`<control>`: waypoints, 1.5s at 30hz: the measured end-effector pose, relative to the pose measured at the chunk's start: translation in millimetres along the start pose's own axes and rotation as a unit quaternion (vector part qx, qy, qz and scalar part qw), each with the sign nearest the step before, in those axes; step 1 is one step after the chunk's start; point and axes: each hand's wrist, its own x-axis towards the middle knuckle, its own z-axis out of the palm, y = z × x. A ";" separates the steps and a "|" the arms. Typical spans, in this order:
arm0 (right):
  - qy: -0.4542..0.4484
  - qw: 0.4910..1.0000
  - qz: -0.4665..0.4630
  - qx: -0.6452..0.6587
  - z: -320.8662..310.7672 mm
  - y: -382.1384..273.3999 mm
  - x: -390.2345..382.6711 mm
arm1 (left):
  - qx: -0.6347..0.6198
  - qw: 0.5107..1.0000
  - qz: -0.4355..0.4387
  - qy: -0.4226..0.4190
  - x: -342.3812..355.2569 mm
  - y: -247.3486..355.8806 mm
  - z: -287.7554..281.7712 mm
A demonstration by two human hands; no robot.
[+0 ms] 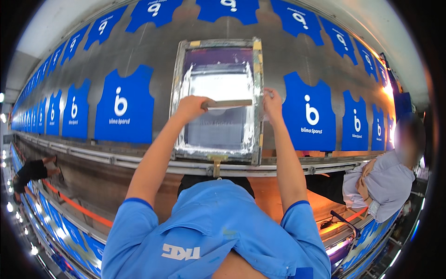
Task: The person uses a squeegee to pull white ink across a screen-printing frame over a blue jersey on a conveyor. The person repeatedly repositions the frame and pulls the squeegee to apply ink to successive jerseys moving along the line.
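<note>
A screen-printing frame (258, 93) lies on the long grey printing table in front of me, its mesh smeared with white ink (220, 86). My left hand (192, 107) is closed round the left end of a squeegee (234, 103), which lies crosswise over the mesh just below the thick ink. Beside the frame's right rail, my right hand (272, 104) has its fingers curled together; what they hold, if anything, is too small to make out. Faint lettering shows through the mesh below the squeegee. Blue vest-shaped pieces (124, 104) with white prints lie on both sides of the frame.
More blue printed pieces (227, 9) line the table's far side. A metal rail (116, 159) runs along the near edge. One person in a pale shirt (385, 186) is at the right; another in dark clothes (32, 172) stands at the left, near another table.
</note>
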 end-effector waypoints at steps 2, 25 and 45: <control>0.002 1.000 -0.006 0.024 0.5 -7.8 -2.1 | 0.031 0.999 -0.009 0.032 -65.7 18.9 33.9; 0.129 0.980 -0.145 -0.044 423.6 -64.2 -152.6 | 0.042 0.995 0.024 0.090 -279.7 -339.2 -115.2; 0.033 0.873 -0.231 -0.428 440.9 -135.2 -134.7 | 0.095 0.991 0.033 0.090 -132.6 -449.9 -200.4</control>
